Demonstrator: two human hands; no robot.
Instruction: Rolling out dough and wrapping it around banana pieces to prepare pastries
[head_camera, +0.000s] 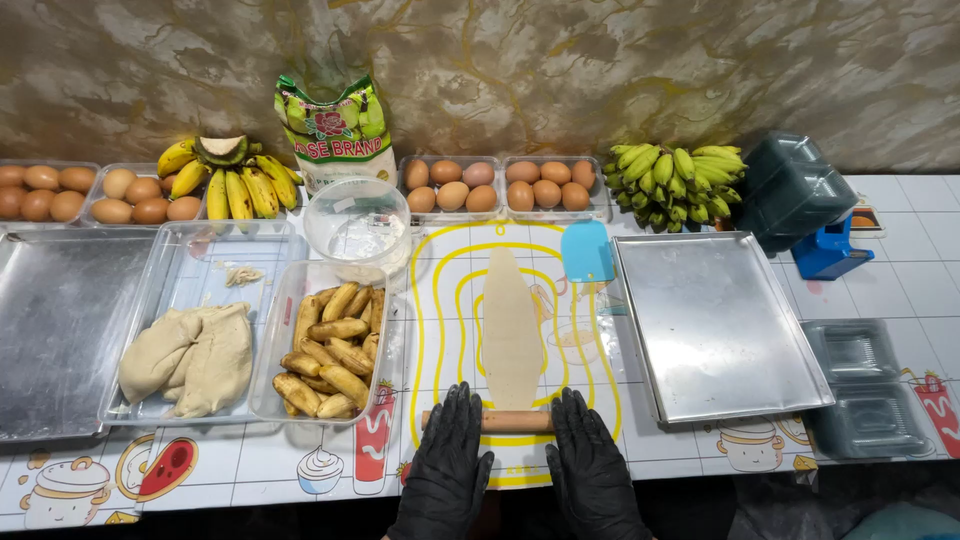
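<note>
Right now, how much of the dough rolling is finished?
One strip of dough already lies rolled long and thin on the yellow-lined mat. Both gloved hands, left and right, press the rolling pin at its near end. A pile of unrolled dough waits in the clear tray, beside peeled bananas. The metal tray holds nothing.

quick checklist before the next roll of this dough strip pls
1. Both hands on the rolling pin: left hand and right hand rest flat on it, ok.
2. Dough strip lies on the mat: ok.
3. Pin sits at the strip's near end: ok.
4. Blue scraper lies beside the strip, apart from it: ok.
5. Flour under the dough: cannot tell.
</note>
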